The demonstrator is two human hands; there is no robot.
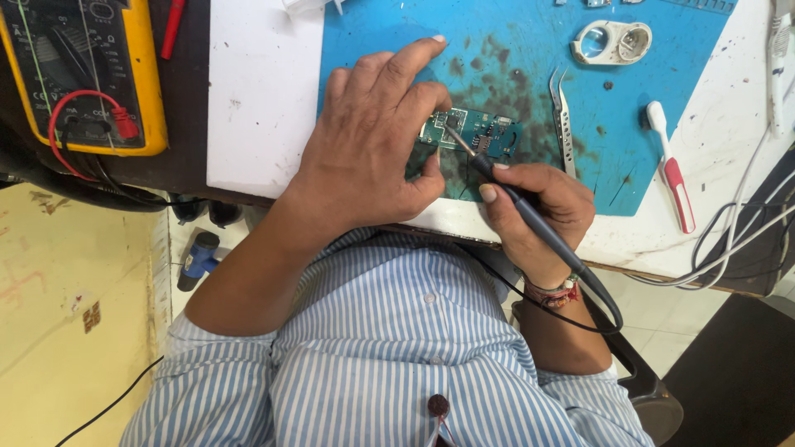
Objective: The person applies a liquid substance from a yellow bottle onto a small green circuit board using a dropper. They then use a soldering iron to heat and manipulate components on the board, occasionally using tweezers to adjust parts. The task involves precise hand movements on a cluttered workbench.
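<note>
A small green circuit board [476,134] was pinned on the blue work mat [530,50] by the left hand [373,149], fingers clamped at the board's left edge, thumb below it. A dark soldering iron [517,199] was held pen-style in the right hand [542,207], fingers closed tight round the handle, tip laid on the board's left-centre. Step judged as soldering or reworking one joint on the board; the contact looked made. The next move was judged to call for a steady tip and a firm hold on the board, so nothing nearby gets bridged.

Metal tweezers [563,120] were lying just right of the board, a white-and-red brush [672,170] further right, a pale round housing [611,41] above-right of the board. A yellow multimeter [83,74] was set well left of the board, cut off at the frame edge.

The board's left part was hidden under the left hand. The exact pad touched, and any solder, could not be made out. The iron's cable ran out of view below.
</note>
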